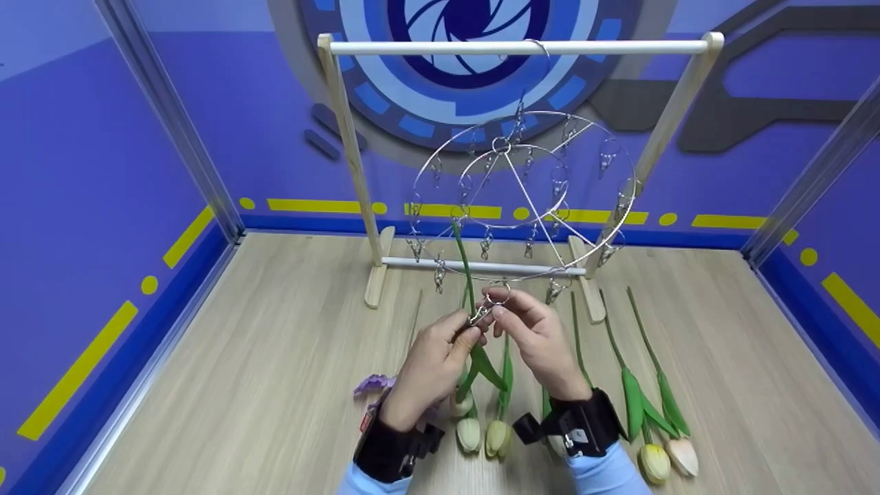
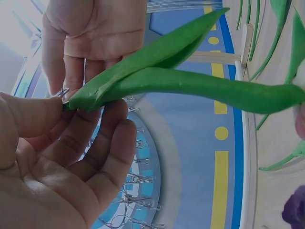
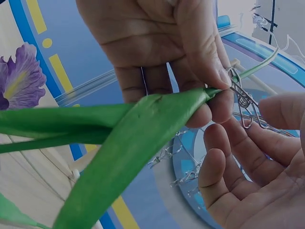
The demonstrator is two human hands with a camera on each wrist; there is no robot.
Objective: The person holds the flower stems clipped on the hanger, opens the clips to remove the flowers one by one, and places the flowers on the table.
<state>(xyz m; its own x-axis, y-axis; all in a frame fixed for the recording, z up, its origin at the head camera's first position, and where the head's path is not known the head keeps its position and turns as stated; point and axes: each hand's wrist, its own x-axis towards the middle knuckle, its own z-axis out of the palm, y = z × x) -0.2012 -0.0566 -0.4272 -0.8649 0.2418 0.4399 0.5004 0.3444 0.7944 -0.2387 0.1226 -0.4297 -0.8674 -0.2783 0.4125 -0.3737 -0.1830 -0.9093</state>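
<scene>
My left hand [image 1: 436,357] pinches the green stem [image 1: 462,254] of an artificial tulip between thumb and fingers. The tulip points bloom-down, its leaves [image 2: 190,90] spreading below the grip and its stem rising above. With the thumb and fingers of my right hand [image 1: 543,340], I pinch a metal wire clip [image 3: 244,101] by its handle end. The clip's jaws lie against the stem, just beside the left thumb; whether they close around it I cannot tell. This clip is by the near edge of a round wire hanger [image 1: 629,220] bearing several such clips.
A wooden stand [image 1: 350,151] carries the hanger from its white top bar [image 1: 440,47]. Several tulips lie on the table [image 1: 275,357], including a yellow tulip [image 1: 654,462] and a pale pink tulip [image 1: 682,457]. A purple flower [image 1: 373,385] lies left of them. Blue-purple walls enclose the table.
</scene>
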